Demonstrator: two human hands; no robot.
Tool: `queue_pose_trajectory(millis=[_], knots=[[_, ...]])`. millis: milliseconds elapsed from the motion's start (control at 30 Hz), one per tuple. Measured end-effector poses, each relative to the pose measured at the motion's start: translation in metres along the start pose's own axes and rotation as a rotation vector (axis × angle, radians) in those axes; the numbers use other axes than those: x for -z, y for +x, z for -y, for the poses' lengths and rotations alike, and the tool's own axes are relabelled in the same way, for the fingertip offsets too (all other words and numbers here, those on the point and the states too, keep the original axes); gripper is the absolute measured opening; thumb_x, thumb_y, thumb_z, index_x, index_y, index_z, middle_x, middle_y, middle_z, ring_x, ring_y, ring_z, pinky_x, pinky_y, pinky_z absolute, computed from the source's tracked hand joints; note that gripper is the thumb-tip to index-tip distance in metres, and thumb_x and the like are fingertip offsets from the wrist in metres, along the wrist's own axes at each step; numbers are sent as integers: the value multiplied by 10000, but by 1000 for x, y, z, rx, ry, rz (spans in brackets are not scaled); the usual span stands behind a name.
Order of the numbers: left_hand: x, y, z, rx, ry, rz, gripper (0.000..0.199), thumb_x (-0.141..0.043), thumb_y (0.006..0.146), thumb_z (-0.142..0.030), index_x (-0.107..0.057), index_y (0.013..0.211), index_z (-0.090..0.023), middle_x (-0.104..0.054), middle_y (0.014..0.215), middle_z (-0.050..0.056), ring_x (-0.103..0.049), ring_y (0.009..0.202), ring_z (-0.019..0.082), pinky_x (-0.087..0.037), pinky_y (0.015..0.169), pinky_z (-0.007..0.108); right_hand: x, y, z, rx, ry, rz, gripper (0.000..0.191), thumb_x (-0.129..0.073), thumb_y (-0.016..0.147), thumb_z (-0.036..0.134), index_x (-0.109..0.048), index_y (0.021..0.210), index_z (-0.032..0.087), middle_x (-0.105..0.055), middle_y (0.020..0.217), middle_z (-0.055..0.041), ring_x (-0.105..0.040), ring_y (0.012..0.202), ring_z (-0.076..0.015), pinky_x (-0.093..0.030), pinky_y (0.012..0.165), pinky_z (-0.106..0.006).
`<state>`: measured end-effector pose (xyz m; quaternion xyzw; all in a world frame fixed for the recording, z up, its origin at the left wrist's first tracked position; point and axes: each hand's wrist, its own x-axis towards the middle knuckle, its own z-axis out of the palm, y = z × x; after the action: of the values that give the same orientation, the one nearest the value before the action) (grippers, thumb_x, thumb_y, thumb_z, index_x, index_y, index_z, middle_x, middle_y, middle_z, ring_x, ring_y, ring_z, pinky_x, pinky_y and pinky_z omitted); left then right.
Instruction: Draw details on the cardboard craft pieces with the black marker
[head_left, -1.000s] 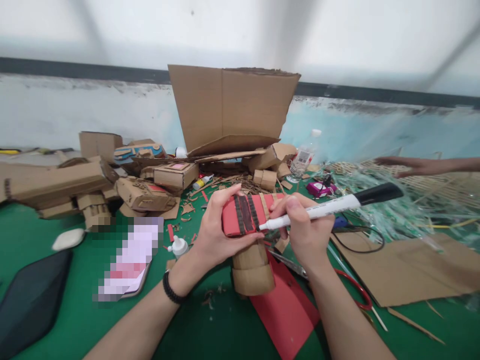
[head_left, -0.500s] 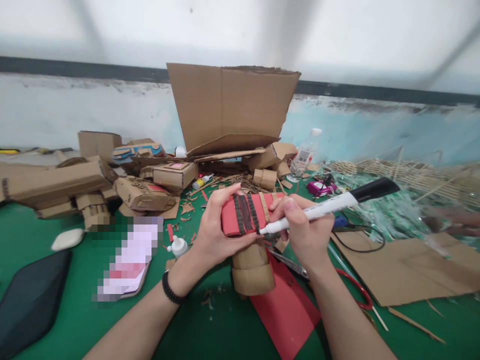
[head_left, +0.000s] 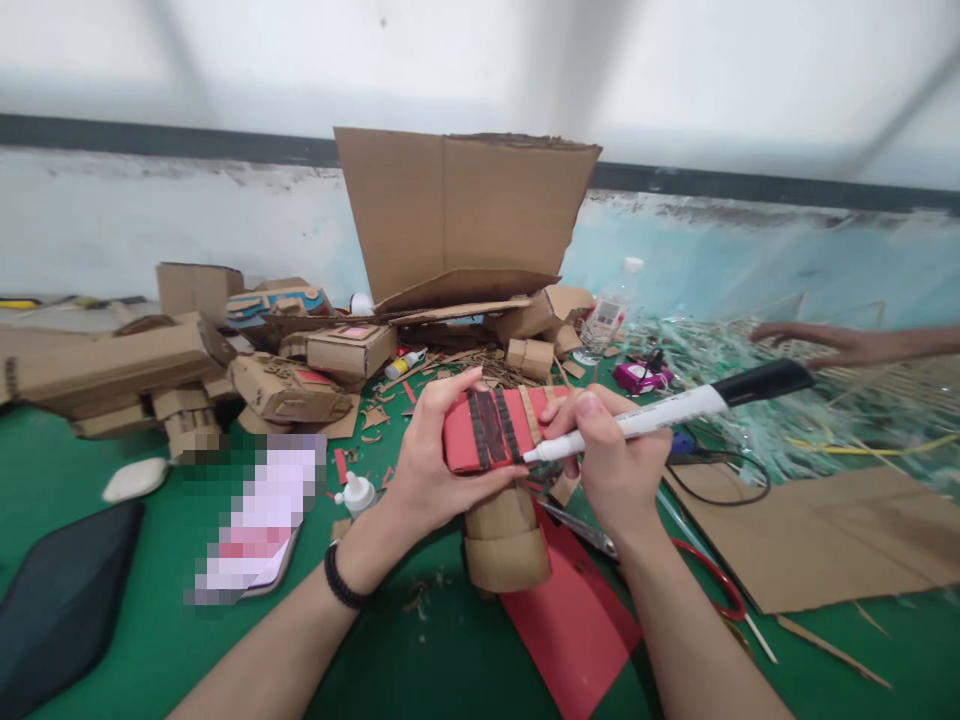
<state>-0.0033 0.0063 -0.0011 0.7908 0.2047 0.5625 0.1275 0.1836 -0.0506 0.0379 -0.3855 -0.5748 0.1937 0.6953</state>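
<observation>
My left hand (head_left: 424,465) is closed around the left end of a red-covered cardboard model (head_left: 463,437). Black ridged strips and a dark panel cross its face, with a plain tan strip (head_left: 529,413) further right. Below it hangs a rounded cardboard cylinder part (head_left: 506,550). In my right hand (head_left: 611,450) is a white marker (head_left: 656,413) with a black end pointing up and right. Its tip touches or nearly touches the model's lower edge beside a black strip. The right fingers also rest against the model's right side, hiding part of it.
Red paper (head_left: 574,620) and red-handled scissors (head_left: 716,575) lie under my right arm. To the left are a phone (head_left: 289,545), a white glue bottle (head_left: 356,494) and cardboard models (head_left: 120,370). Another person's hand (head_left: 832,343) reaches over plastic wrap at right, near a cardboard sheet (head_left: 825,535).
The marker has shifted slightly right along the model's lower edge. At far right, the other person's hand and arm now show higher up, over the plastic and sticks. My left hand stays put.
</observation>
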Motion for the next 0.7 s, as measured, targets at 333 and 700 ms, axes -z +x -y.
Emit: queue_pose_trajectory(millis=[333,700], knots=[[1,1,-2,19,21,20,957,-918,847,-563,-430,1613,-261,-660,1350,134,-697,1201,295,-594,1075,486,2,8,-1,-3,123,-171,400,-685,1028,490,-732,749,207,-597,536,38,-495,375,-105,-336,362,-246],[3,0,-3,-4,40,38,996,-892,829,-653,-422,1621,-273,-671,1370,150,-706,1219,322,-594,1079,516,3,14,-7,25,-40,-274,364,-836,926,522,-707,803,204,-628,559,50,-594,450,-121,-459,429,-232]])
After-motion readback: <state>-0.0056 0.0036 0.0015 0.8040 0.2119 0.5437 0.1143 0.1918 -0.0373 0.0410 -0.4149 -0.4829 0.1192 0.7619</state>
